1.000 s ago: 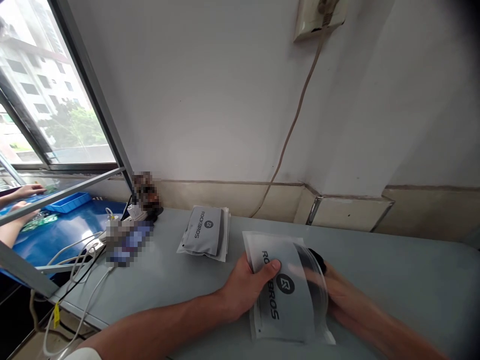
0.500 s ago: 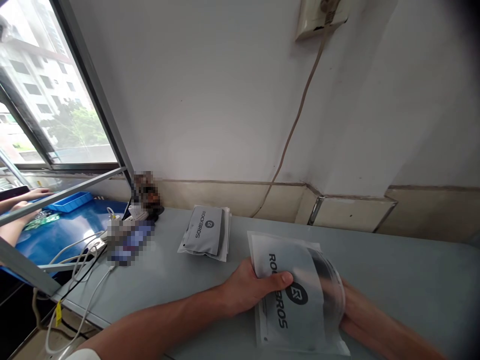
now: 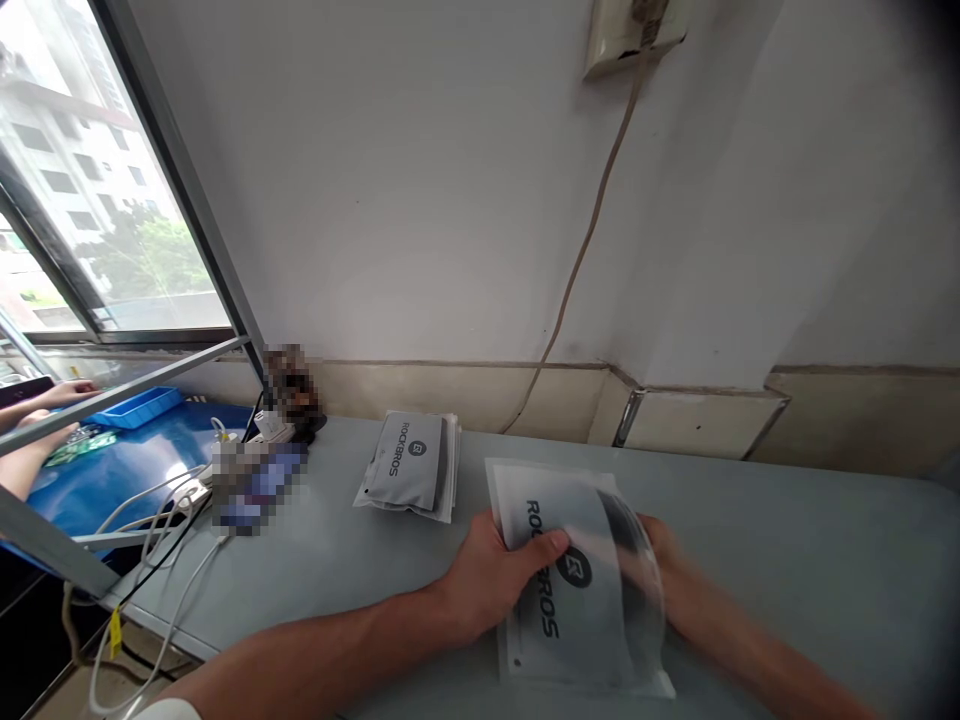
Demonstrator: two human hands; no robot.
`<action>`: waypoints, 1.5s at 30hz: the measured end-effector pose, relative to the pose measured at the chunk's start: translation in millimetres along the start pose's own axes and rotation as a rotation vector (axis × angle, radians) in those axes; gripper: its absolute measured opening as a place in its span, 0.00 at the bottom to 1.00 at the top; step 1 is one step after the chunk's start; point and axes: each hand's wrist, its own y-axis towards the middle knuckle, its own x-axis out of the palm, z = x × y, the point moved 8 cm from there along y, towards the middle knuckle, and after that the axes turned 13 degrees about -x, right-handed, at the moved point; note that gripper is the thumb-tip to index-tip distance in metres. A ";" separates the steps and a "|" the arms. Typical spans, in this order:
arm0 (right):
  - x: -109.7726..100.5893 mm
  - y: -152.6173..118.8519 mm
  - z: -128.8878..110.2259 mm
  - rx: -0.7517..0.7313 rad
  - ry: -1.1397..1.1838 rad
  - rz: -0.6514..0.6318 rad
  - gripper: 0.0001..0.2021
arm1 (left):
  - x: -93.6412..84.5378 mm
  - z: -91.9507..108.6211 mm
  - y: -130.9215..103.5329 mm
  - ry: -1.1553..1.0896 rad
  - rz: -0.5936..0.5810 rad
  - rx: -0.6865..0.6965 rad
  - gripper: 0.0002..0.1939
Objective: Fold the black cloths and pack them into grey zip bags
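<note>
A frosted plastic pouch printed ROCKBROS (image 3: 592, 620) is above the grey table, its open end bowed out toward the right. My left hand (image 3: 499, 575) grips its left side, thumb on the front near the round logo and fingers behind. At the pouch's right end is my right hand (image 3: 652, 555), partly seen through the clear plastic; its fingers are hidden or blurred. A dark item shows inside the pouch beside the grey printed part. Farther back on the table lies a small stack of similar ROCKBROS pouches (image 3: 409, 465).
At left, cables and a power strip (image 3: 274, 430) lie near a blurred-out object (image 3: 262, 485). Beyond the metal frame (image 3: 127, 385), another person's hands (image 3: 45, 430) are over a blue surface with a blue tray (image 3: 139, 408). A cord (image 3: 592, 230) hangs down the wall.
The pouch and both hands have shifted slightly left. My right hand now shows more at the pouch's right edge, and the view has turned a little.
</note>
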 end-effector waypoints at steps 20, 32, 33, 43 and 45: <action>-15.2 10.6 4.2 -0.090 0.124 0.118 0.23 | -9.7 15.3 -5.9 -0.119 0.106 0.126 0.28; 12.3 -1.7 -13.4 -0.021 0.230 -0.241 0.20 | -10.5 12.1 -3.2 -0.095 0.066 0.062 0.26; 12.2 -1.3 -10.4 -0.019 0.233 -0.247 0.20 | -10.2 11.0 -2.7 -0.098 0.061 0.053 0.27; -16.3 4.4 -18.3 -0.097 -0.004 0.173 0.17 | -1.9 12.4 -5.7 -0.019 0.002 0.099 0.28; -20.9 4.8 -14.5 -0.083 -0.077 0.190 0.17 | 0.6 10.3 -6.1 0.001 -0.026 0.075 0.29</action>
